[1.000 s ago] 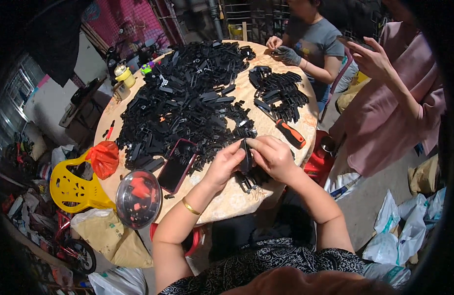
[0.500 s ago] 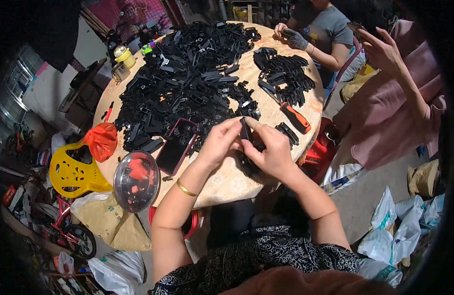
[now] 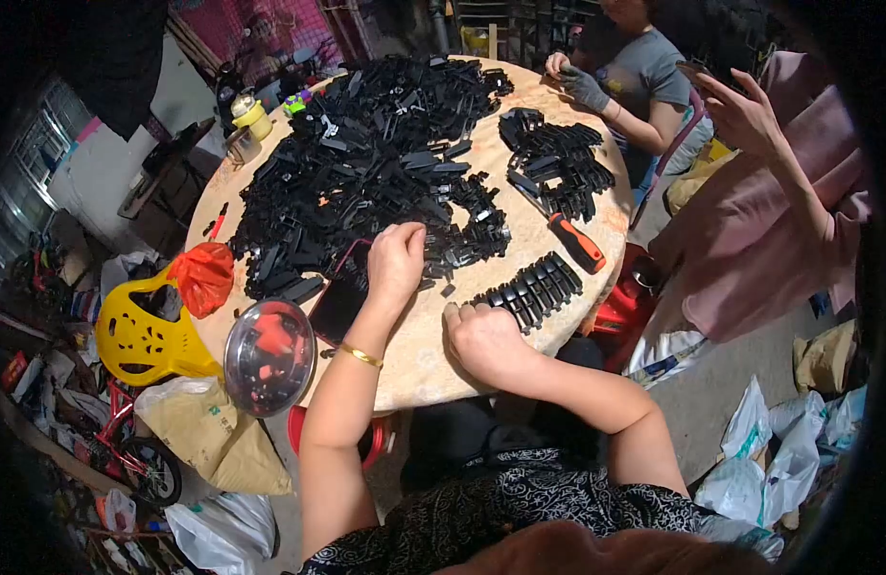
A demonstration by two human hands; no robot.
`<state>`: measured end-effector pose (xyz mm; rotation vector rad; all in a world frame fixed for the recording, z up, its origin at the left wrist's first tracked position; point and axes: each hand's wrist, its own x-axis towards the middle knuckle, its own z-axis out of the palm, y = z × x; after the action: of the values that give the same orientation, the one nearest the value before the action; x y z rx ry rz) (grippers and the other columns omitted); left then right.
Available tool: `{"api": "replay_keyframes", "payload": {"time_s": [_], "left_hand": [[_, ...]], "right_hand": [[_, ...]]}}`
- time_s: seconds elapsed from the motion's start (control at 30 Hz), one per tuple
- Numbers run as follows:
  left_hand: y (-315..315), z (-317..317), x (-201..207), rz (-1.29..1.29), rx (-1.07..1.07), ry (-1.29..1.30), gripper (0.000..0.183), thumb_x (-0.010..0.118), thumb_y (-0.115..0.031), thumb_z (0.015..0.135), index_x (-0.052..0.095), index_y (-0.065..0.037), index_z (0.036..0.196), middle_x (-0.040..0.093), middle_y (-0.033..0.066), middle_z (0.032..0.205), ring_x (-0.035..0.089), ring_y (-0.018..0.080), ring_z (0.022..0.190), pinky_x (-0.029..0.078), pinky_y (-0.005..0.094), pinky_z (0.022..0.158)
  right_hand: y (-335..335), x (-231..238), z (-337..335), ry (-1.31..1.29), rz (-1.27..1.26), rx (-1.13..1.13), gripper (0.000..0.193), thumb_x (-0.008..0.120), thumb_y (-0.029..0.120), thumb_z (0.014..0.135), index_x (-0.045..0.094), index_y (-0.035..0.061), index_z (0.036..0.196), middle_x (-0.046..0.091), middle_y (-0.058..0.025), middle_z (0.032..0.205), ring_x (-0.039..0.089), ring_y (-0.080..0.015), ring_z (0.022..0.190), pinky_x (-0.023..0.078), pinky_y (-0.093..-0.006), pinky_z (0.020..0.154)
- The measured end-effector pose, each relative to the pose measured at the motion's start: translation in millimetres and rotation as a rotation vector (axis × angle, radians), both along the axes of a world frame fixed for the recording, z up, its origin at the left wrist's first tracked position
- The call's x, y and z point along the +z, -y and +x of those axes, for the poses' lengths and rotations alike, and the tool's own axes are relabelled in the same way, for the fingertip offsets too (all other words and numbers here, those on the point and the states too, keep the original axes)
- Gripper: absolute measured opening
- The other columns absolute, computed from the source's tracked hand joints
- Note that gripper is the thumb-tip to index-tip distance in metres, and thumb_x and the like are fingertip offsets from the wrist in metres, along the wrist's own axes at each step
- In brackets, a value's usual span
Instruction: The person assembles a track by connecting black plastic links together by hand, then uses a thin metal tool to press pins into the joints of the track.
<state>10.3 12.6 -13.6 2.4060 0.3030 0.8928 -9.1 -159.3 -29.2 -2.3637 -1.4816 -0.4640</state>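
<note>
My left hand point(image 3: 395, 270) is at the near edge of a big heap of black plastic parts point(image 3: 352, 177), beside the dark phone point(image 3: 341, 299) with a red edge. Its fingers are curled, and whatever they hold is hidden. My right hand point(image 3: 491, 345) rests closed on the tablecloth, against the near-left end of a neat row of black plastic parts point(image 3: 536, 289). What lies under its bent fingers does not show. A gold bangle point(image 3: 362, 356) circles my left wrist.
A screwdriver point(image 3: 576, 242) with an orange and black handle lies right of the heap, near a smaller pile point(image 3: 563, 158). A clear domed lid point(image 3: 269, 357) and red bag point(image 3: 204, 278) sit at the left edge. A co-worker's gloved hand point(image 3: 585, 90) is across the table.
My hands have parted after holding a black part together. The left went to the heap's edge, the right down to the table by the row, which is now more in sight.
</note>
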Motion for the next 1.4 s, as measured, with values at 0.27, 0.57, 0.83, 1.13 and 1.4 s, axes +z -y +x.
{"api": "replay_keyframes", "payload": {"time_s": [0.27, 0.57, 0.83, 1.13, 1.4], "left_hand": [[-5.1, 38.1, 8.8, 0.422, -0.125, -0.145, 0.017, 0.053, -0.008, 0.076, 0.064, -0.004, 0.088, 0.061, 0.0125, 0.085, 0.054, 0.0302, 0.084, 0.044, 0.0368, 0.075], [-18.6, 80.3, 16.8, 0.734, -0.276, -0.67, 0.022, 0.046, -0.009, 0.08, 0.062, -0.008, 0.096, 0.053, 0.0126, 0.106, 0.05, 0.0292, 0.101, 0.046, 0.0421, 0.08], [-14.4, 90.4, 28.6, 0.835, -0.278, -0.715, 0.019, 0.05, -0.008, 0.077, 0.061, -0.001, 0.091, 0.053, 0.013, 0.104, 0.051, 0.0297, 0.1, 0.047, 0.04, 0.08], [-17.7, 62.8, 26.7, 0.098, -0.189, -0.116, 0.024, 0.067, -0.015, 0.071, 0.055, 0.001, 0.084, 0.06, 0.0142, 0.074, 0.059, 0.0276, 0.061, 0.046, 0.0331, 0.057], [1.6, 4.6, 17.9, -1.369, -0.569, -0.155, 0.027, 0.04, -0.019, 0.092, 0.047, -0.002, 0.112, 0.059, 0.0099, 0.08, 0.058, 0.0168, 0.062, 0.05, 0.0255, 0.054]], "right_hand": [[22.8, 26.4, 14.8, -0.226, 0.154, 0.11, 0.024, 0.055, 0.024, 0.079, 0.056, 0.0016, 0.086, 0.057, -0.013, 0.064, 0.059, -0.0277, 0.061, 0.047, -0.0347, 0.053], [50.7, 17.6, 115.8, -0.189, 0.172, -0.111, 0.016, 0.057, 0.016, 0.074, 0.063, 0.0044, 0.084, 0.059, -0.0149, 0.071, 0.059, -0.0314, 0.07, 0.047, -0.0406, 0.063], [11.5, 6.3, 159.3, -0.202, -0.06, -0.106, 0.015, 0.059, 0.013, 0.07, 0.064, 0.0055, 0.083, 0.06, -0.0151, 0.078, 0.059, -0.0314, 0.075, 0.048, -0.0409, 0.066], [16.0, 13.7, 151.5, -0.29, -0.024, -0.155, 0.014, 0.064, 0.017, 0.069, 0.061, 0.0047, 0.074, 0.062, -0.014, 0.074, 0.06, -0.0302, 0.076, 0.047, -0.0395, 0.069], [21.6, 37.9, 115.4, -0.559, 0.448, 0.027, 0.015, 0.064, 0.015, 0.073, 0.059, 0.0015, 0.077, 0.06, -0.0129, 0.067, 0.059, -0.0242, 0.063, 0.046, -0.0343, 0.058]]}}
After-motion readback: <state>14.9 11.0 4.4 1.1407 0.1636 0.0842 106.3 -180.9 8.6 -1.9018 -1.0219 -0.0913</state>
